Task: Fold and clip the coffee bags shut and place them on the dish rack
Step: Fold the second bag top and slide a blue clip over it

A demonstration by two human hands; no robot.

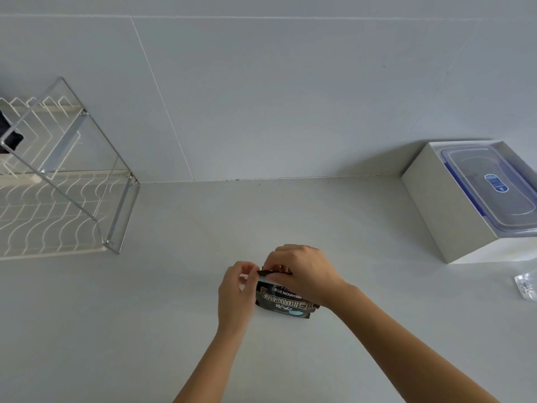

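Both my grips pinch the coffee bag [283,298] top at six o'clock: left hand [234,289], right hand [302,270]; label reads "BLUE MOUNTAIN".

light: even, bright, soft | shadows: faint (under box [465,222]) | edges: wide-angle bowing | blur: slight

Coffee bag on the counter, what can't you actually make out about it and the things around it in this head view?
- Coffee bag: top edge and any clip, hidden under the right hand and left hand.
- Dark item on the dish rack: cut off by the left edge, unidentifiable.
- Clear object on the counter: cut off by the right edge.
- Lidded container: label too small to read.
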